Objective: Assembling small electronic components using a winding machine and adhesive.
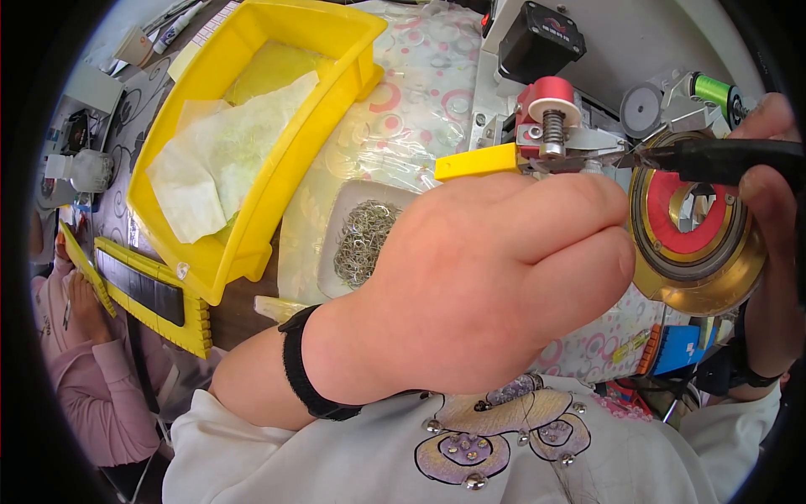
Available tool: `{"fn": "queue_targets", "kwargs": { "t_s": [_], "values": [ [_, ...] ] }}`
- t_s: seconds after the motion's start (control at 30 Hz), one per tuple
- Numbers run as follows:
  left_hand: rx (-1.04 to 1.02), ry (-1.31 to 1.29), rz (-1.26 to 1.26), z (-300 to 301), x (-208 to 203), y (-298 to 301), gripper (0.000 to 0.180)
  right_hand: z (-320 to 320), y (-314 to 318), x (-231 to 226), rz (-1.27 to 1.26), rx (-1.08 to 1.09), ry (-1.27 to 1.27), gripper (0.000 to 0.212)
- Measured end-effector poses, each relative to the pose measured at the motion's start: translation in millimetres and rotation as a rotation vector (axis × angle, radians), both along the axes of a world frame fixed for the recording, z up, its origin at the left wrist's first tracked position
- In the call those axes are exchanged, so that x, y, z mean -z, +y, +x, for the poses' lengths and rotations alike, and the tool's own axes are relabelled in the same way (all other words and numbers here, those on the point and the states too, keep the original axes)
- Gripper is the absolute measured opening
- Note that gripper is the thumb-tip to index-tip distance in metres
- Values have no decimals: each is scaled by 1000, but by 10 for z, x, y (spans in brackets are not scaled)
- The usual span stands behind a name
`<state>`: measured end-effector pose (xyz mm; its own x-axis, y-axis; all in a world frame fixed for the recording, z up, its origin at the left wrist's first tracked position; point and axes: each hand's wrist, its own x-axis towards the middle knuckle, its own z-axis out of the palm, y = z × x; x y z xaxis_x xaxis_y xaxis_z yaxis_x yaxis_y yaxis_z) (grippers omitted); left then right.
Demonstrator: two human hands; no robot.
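My left hand (495,277), a black band round its wrist, is in front of a small winding machine. Its fingers are curled together, and whatever they may hold is hidden. Just beyond the knuckles are the machine's red and metal clamp head (550,109) and a yellow bar (477,163). From the right edge my right hand (768,160) grips a black pointed tool (722,160) between thumb and fingers. Its tip reaches the clamp's metal jaws (598,143). Below the tool sits a round brass-coloured wheel (705,290) with a red ring inside.
A square dish (332,252) of small bent metal wires lies left of my left hand. Beyond it stands a yellow bin (277,181) with white sheets inside. A green thread spool (712,89) and black motor box (541,42) are at the back right. Another person (96,378) works at far left.
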<state>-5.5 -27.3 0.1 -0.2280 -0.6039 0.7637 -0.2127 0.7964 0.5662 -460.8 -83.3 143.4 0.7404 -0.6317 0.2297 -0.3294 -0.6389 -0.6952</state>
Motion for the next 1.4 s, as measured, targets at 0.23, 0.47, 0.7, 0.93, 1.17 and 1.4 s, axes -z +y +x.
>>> {"fn": "queue_targets", "kwargs": {
  "t_s": [0.23,0.47,0.7,0.93,1.17,1.4],
  "values": [
    [10,21,31,-164,-59,-44,15,1270,140,203,-26,84,7,17],
    [-73,19,3,-87,-25,31,16,1953,106,246,-76,116,15,17],
    [-55,33,47,-75,-64,60,20,2690,96,151,-66,199,-72,18],
    [-20,74,23,-67,-184,140,18,2734,174,84,29,268,-147,18],
    [-519,628,252,703,-381,-165,16,2414,719,2,-430,-54,253,16],
    [-163,1125,591,731,-400,-170,31,1346,1043,989,-533,137,1077,16]
  ]
}}
